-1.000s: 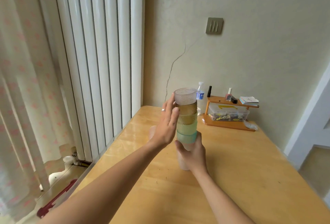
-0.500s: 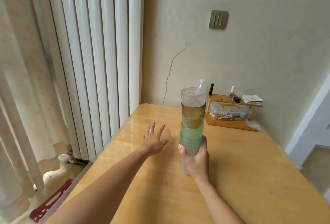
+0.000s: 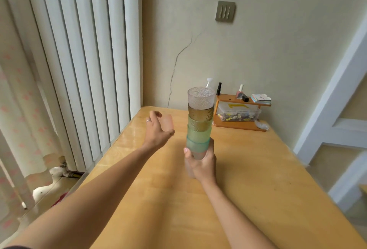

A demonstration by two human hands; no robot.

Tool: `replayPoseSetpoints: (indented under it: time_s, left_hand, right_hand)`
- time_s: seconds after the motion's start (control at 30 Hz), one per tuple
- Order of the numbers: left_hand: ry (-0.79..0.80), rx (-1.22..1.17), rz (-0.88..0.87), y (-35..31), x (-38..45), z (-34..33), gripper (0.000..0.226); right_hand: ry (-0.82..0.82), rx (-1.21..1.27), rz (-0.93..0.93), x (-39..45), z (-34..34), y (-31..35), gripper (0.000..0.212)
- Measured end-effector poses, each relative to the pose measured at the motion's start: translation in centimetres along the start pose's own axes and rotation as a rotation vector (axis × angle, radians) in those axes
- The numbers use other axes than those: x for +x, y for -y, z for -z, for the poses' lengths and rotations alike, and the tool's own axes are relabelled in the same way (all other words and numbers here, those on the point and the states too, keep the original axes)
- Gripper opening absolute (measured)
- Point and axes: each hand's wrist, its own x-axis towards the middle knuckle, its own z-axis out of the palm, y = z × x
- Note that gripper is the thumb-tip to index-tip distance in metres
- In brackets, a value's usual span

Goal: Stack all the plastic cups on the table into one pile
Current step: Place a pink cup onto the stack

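**A:** Head view, going left to right: what had changed?

**B:** A second before, the left hand (image 3: 156,133) had been up against the side of the tall stack of translucent plastic cups (image 3: 200,121). By this moment it had dropped away to the left and reached toward a pale frosted-pink plastic cup (image 3: 167,122) standing on the yellow wooden bench (image 3: 248,179), just left of the stack.

**A:** Its grip?

**B:** Fingers spread wide and curling round the pink cup. I could not tell whether they touched it yet; the hand was blurred.

**A:** And to the right?

**B:** The right hand (image 3: 202,162) was closed round the frosted lowest cup of the stack, holding it near the bench's middle. Whether the base rested on the bench was hidden by the hand.

**A:** Meaning for the task?

**B:** I judged the stack settled, with the pink cup likely the last one left to add.

**A:** Orientation?

**B:** The stack's long axis ran vertical, nearly plumb, the clear dimpled top cup's mouth upward. The pink cup also looked upright. Behind, a small wooden shelf (image 3: 244,102) stood against the wall.
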Motion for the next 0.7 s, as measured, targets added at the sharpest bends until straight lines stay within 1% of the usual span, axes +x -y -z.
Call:
replayPoseSetpoints:
  time_s: [0.13,0.33,0.4,0.47,0.6,0.7]
  left_hand:
    - [-0.138,-0.078,-0.166,-4.5,-0.1,2.0,0.071]
    - [-0.261,-0.194,-0.362,-10.6,-0.9,4.4,0.071]
    - [-0.296,-0.206,-0.425,-12.2,-1.3,5.1,0.069]
    - [-0.326,-0.185,-0.478,-13.5,-1.7,5.6,0.066]
    - [-0.345,-0.152,-0.569,-15.5,-2.1,6.4,0.063]
    - [-0.264,-0.094,-0.638,-16.6,-2.3,6.6,0.061]
  right_hand:
    - [0.044,-0.011,-0.036,-0.1,0.7,0.1,0.056]
    - [0.17,-0.098,-0.129,0.3,2.0,0.9,0.074]
    - [0.198,-0.132,-0.142,0.2,2.5,1.6,0.077]
    - [0.225,-0.139,-0.164,0.1,2.8,2.2,0.076]
    - [0.266,-0.163,-0.205,0.0,3.3,3.4,0.073]
    - [0.292,-0.18,-0.215,0.3,3.6,4.0,0.071]
